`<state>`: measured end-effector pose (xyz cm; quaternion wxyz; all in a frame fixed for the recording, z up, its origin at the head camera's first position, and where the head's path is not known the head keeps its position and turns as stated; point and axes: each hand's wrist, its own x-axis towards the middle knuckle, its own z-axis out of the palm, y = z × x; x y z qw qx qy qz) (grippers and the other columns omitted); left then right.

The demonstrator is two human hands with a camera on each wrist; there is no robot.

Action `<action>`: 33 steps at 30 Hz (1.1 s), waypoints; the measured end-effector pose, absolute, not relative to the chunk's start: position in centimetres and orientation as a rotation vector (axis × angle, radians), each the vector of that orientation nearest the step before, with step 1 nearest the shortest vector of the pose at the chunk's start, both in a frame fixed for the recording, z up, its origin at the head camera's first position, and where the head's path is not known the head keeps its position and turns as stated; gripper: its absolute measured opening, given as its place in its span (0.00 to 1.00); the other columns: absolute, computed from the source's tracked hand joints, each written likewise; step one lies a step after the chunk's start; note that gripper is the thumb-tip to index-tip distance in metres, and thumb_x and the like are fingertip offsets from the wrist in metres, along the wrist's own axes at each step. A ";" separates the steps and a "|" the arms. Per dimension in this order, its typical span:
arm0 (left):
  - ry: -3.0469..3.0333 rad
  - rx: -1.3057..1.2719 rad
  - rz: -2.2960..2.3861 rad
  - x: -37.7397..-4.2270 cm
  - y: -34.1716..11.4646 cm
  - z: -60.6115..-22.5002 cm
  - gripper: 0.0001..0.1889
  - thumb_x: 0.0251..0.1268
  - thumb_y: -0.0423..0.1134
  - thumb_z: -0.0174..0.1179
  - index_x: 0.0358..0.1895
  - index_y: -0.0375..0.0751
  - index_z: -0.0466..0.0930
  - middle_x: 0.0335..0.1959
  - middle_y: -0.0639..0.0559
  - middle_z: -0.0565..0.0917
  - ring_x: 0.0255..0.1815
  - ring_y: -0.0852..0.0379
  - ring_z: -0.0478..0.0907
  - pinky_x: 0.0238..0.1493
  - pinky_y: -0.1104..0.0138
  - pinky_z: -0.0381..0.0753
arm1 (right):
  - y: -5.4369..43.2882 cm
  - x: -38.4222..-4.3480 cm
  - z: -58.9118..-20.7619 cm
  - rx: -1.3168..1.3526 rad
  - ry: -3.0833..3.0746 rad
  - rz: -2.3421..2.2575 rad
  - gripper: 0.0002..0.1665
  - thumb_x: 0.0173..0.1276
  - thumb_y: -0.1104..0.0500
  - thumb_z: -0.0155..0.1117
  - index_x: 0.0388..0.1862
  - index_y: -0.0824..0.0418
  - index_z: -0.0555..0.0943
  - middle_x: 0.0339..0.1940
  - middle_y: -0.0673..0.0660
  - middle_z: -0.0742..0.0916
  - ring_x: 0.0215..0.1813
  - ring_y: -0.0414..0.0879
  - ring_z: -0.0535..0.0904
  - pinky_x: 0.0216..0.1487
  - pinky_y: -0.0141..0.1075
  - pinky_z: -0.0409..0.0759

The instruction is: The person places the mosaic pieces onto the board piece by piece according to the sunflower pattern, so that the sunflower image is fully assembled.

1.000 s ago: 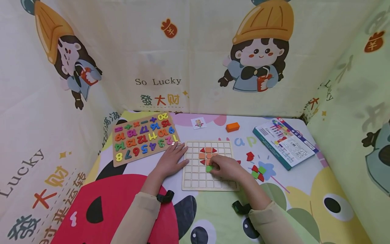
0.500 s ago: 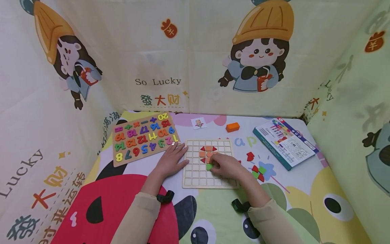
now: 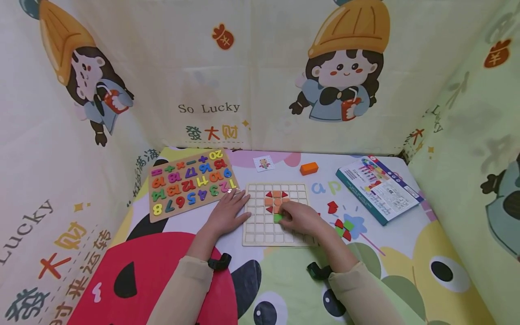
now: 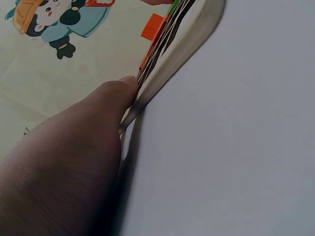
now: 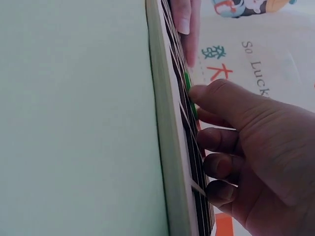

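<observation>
Between number board (image 3: 164, 215) and box (image 3: 379, 189), left hand (image 3: 225, 213) lies straight-fingered while right hand (image 3: 302, 220) pinches a green tile (image 5: 194, 109).

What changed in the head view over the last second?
The pale wooden grid board slid slightly away from the person; its green square tile and flat orange pieces moved with it. No new grasp or release shows. Unchanged: left hand at the board's left edge, right hand at the tile, orange rectangular block, teal-edged box.
</observation>
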<state>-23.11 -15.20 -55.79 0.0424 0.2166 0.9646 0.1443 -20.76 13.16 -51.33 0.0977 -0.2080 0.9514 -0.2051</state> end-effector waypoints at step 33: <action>2.958 0.653 0.415 -23.0 -15.1 -55.7 0.36 0.71 0.67 0.45 0.79 0.63 0.51 0.81 0.61 0.51 0.84 0.50 0.36 0.82 0.50 0.41 | 31.4 -18.2 -49.2 -0.277 2.692 -0.769 0.20 0.70 0.53 0.64 0.59 0.52 0.78 0.40 0.52 0.81 0.43 0.48 0.75 0.42 0.36 0.77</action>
